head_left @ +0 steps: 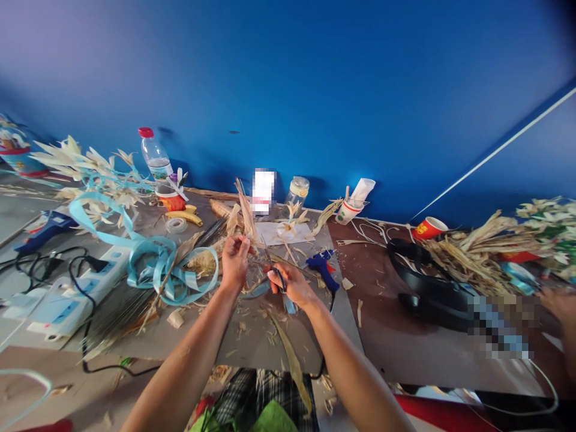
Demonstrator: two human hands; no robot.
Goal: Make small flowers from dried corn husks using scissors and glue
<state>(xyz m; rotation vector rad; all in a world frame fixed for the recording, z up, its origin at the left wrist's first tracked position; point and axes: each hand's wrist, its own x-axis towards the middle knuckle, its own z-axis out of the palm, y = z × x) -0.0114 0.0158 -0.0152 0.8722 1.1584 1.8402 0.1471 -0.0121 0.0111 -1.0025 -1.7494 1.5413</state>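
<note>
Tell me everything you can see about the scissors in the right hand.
The scissors have dark handles, apparently looped, gripped by the right hand, and slim, metallic-looking blades pointing forward and slightly left. They are held above the littered grey board, just right of the left hand. Whether the blades are parted is too small to tell.

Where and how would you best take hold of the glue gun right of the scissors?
Likely the handle, from above and the near right: the glue gun lies on the table with its handle slanting nearer the wearer, and the scissors are to its left.
</note>
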